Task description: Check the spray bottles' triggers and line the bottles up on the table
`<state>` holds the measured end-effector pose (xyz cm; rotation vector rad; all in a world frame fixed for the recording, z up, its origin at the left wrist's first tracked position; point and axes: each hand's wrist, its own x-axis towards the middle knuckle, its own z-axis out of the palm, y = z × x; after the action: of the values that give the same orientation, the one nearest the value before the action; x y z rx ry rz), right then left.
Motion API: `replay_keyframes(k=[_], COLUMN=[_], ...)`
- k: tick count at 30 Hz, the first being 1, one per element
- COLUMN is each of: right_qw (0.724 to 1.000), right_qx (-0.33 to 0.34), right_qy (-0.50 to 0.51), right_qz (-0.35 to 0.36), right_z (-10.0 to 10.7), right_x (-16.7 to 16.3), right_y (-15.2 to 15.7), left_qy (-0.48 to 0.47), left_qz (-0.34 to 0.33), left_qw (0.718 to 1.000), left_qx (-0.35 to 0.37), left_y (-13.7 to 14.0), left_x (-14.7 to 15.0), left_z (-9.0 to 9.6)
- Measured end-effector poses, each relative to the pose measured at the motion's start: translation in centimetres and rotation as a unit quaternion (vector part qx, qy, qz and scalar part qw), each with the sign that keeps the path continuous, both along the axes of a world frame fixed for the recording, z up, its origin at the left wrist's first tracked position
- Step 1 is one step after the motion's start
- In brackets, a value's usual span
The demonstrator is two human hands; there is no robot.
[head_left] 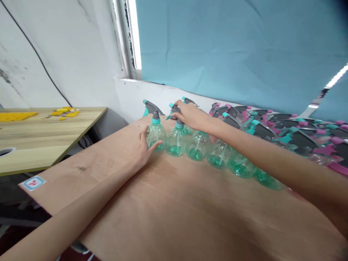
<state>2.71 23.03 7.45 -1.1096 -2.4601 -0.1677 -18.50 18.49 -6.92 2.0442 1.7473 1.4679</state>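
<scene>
A row of clear spray bottles with green bottoms runs along the wooden board. My left hand is curved around the body of the leftmost spray bottle, fingers along its left side and thumb across the front. My right hand reaches over the row, its fingers closed on the grey and teal trigger head of the second spray bottle. That bottle stands upright on the board. Right beside it is a third bottle, its top hidden behind my right hand. My right forearm covers the heads of several others.
Many spray bottles with grey, pink and teal heads crowd the right side. The wooden board bears a sticker at its left corner. A separate table on the left holds yellow pieces. A blue sheet hangs behind.
</scene>
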Motion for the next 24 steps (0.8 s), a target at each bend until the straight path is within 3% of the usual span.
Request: replay_keyframes(k=[8, 13, 19, 24], right_qw=[0.999, 0.999, 0.999, 0.998], right_qx=[-0.017, -0.031, -0.044, -0.051], right_qy=[-0.016, -0.029, -0.025, -0.025], right_qz=[0.025, 0.031, 0.012, 0.015], right_z=[0.3, 0.4, 0.8, 1.2], right_x=[0.2, 1.1, 3.9, 7.8], right_y=[-2.2, -5.6, -11.6, -16.1], left_qy=[0.022, 0.038, 0.108, 0.139], left_qz=[0.029, 0.027, -0.107, -0.169], left_qw=[0.999, 0.999, 0.986, 0.968], left_qx=[-0.023, -0.020, -0.073, -0.120], left_y=[-1.8, -6.0, -13.2, -15.9], left_x=[0.4, 1.1, 5.7, 10.5], left_z=[1.7, 2.5, 3.0, 3.7])
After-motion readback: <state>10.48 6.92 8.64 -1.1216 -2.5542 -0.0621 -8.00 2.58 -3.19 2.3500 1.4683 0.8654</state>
